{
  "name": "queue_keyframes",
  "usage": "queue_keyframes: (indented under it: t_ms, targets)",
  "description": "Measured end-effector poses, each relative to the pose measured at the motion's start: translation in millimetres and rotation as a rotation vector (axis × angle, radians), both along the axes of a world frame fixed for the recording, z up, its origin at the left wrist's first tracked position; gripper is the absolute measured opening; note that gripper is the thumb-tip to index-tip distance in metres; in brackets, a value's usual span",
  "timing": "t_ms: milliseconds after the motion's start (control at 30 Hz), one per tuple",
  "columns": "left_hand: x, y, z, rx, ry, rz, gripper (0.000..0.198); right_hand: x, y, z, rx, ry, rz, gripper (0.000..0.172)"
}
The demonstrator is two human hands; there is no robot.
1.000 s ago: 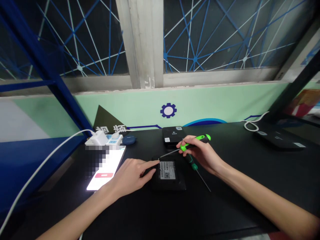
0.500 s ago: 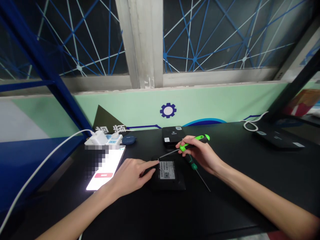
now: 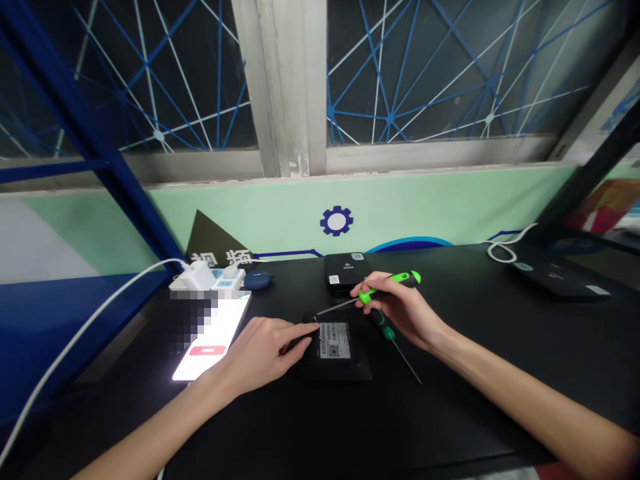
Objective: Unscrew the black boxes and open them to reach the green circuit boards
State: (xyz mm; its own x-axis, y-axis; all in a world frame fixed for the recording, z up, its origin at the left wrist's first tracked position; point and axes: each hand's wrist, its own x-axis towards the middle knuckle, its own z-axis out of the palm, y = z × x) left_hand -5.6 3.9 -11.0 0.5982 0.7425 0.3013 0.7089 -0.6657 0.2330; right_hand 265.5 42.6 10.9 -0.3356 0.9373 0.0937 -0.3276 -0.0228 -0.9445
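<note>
A flat black device [image 3: 345,369] with a white printed label [image 3: 335,341] lies on the black table. My left hand [image 3: 267,353] rests at its left side, index finger stretched onto the device by the label's upper left corner and thumb apart; it grips nothing. My right hand [image 3: 395,303] holds a screwdriver [image 3: 397,281] with a bright green and black handle. Its thin shaft points left and down, the tip at the device's far left corner, beside a tiny shiny spot. Beneath my right hand lies a second screwdriver [image 3: 389,332] with a dark green handle, partly hidden.
Behind the device sits a black box [image 3: 346,270] with white stickers. To the left are a lit phone [image 3: 213,340], a power strip [image 3: 226,283] with a white charger [image 3: 197,275], and a dark blue case [image 3: 258,280]. Another black device [image 3: 563,277] and a white cable [image 3: 501,252] lie at right.
The held screwdriver's tip has shifted very slightly left. My left index fingertip has slid a touch toward the label. Everything else stays in place.
</note>
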Motion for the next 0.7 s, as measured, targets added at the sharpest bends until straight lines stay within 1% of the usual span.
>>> queue_keyframes:
  t_ms: [567, 700]
  targets:
    - [-0.8, -0.9, -0.3, 0.007, 0.008, 0.017, 0.032, -1.4, -2.1, -1.3, 0.051, -0.032, 0.014, 0.019]
    - [-0.6, -0.7, -0.4, 0.024, 0.029, 0.042, 0.033, -1.7, -1.9, -1.2, 0.056, -0.045, 0.006, 0.020]
